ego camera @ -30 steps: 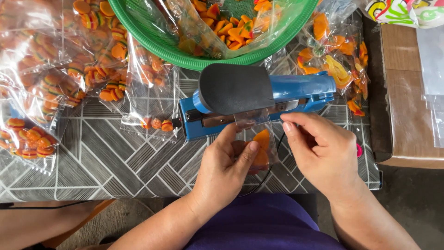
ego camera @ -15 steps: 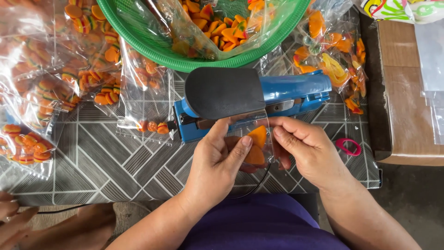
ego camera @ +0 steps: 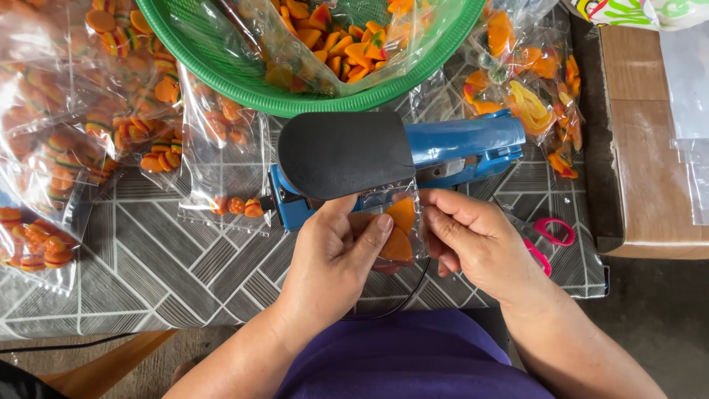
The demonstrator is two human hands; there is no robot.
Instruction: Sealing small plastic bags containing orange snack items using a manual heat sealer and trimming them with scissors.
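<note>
Clear candy bag [ego camera: 395, 229], pinched by both hands [ego camera: 336, 258], lies under blue sealer [ego camera: 458, 144].

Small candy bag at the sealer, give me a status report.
Left hand and right hand pinch small candy bag. Bag top under blue sealer, black pad. Nothing between bag and sealer.

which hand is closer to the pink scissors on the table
Right. The right hand holds the small clear bag of orange candy and lies just beside the pink scissors; the left hand grips the bag's far side, farther away.
</note>
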